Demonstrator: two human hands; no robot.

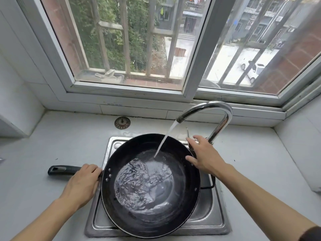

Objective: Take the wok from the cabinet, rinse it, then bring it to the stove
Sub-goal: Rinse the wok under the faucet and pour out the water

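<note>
A large black wok (pixel 187 197) lies across the steel sink (pixel 208 221), holding swirling water. Its long black handle (pixel 59 170) points left over the counter. My left hand (pixel 83 181) grips the handle where it meets the wok's rim. A chrome gooseneck faucet (pixel 220 122) pours a stream of water (pixel 165 138) into the wok. My right hand (pixel 205 155) reaches over the wok's right rim, fingers relaxed, at the faucet's lever (pixel 188 134) near the faucet base. Whether it touches the lever I cannot tell.
A round metal sink strainer (pixel 122 122) lies on the white counter (pixel 52 136) behind the sink. A barred window (pixel 132 49) rises at the back. White tiled walls close in left and right. A white object (pixel 315 181) stands at the right edge.
</note>
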